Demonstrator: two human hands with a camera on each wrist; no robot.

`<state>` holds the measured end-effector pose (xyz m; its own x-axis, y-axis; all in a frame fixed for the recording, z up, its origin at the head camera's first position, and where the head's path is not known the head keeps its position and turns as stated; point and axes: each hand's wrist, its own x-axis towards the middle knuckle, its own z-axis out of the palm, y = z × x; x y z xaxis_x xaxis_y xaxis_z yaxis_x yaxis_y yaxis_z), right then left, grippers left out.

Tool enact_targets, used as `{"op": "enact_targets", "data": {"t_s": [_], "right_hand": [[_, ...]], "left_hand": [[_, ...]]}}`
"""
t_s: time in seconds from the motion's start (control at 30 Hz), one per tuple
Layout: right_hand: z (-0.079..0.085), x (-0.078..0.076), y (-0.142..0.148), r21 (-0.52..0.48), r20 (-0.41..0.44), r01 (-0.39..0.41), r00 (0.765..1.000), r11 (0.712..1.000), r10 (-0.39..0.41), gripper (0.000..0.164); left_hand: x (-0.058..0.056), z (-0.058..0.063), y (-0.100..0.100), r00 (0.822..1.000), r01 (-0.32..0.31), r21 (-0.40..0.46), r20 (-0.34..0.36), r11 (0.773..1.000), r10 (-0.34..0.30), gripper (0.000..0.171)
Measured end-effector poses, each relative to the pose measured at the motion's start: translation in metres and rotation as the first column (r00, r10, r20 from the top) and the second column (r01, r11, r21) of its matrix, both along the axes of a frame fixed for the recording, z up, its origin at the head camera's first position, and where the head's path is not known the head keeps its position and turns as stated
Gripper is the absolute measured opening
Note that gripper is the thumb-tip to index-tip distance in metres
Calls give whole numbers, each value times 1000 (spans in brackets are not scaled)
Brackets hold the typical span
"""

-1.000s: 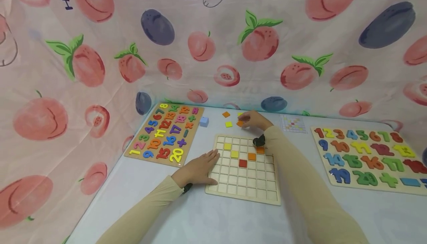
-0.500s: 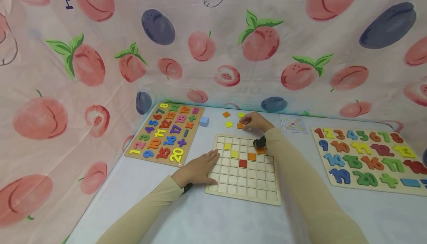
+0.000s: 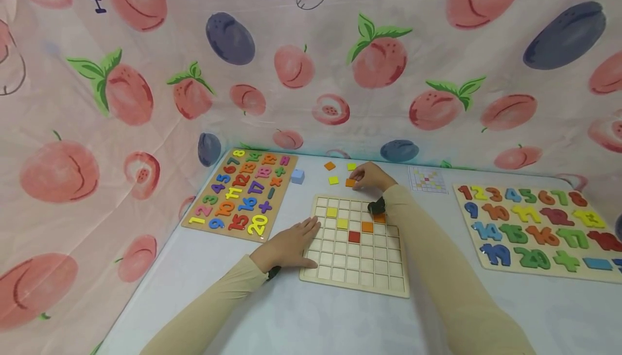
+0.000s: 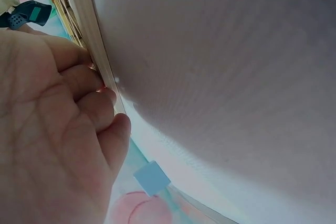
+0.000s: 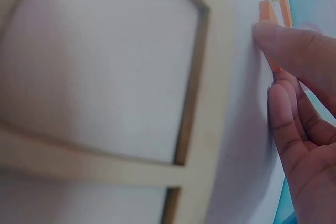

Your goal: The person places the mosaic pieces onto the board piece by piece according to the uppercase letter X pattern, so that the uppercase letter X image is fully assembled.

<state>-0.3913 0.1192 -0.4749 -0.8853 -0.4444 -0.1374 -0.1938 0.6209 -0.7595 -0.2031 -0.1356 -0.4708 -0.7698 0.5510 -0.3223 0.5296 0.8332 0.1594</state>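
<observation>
In the head view, a wooden grid board (image 3: 359, 268) lies on the table with yellow, orange and red square tiles in some cells. My left hand (image 3: 288, 246) rests on the board's left edge, fingers extended and thumb spread; the left wrist view shows those fingers (image 4: 100, 109) against the board's side (image 4: 97, 40). Beyond the far edge, my right hand (image 3: 373, 177) pinches an orange tile (image 3: 350, 183) at the table surface. The right wrist view has the thumb on that orange tile (image 5: 265, 10), with the other fingers partly curled below.
Two loose yellow tiles (image 3: 333, 181) and another orange tile (image 3: 330, 165) lie near the right hand. A light blue cube (image 3: 298, 176) stands left of them. Number boards lie at left (image 3: 274, 204) and right (image 3: 473, 236). A patterned card (image 3: 427, 179) lies behind the right forearm.
The right hand has drawn back slightly to the right, and the orange tile at its fingertips has shifted a little nearer. More of the far yellow tile shows. The left hand stays put.
</observation>
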Motion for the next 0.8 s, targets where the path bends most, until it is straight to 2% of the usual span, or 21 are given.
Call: {"op": "enact_targets", "data": {"t_s": [0.27,0.5,0.8], "right_hand": [[0,-2,1,56,-22,-7,1000,998,8,26],[-1,-2,7,109,-33,-57,998,992,61,23],[3,6,18,75,-32,-121,992,990,124,24]], "left_hand": [[0,1,0,1000,-2,8,-5,1000,2,96],[1,1,0,1000,2,18,-1,1000,-2,96],[2,3,0,1000,-1,22,-4,1000,1,96]]}}
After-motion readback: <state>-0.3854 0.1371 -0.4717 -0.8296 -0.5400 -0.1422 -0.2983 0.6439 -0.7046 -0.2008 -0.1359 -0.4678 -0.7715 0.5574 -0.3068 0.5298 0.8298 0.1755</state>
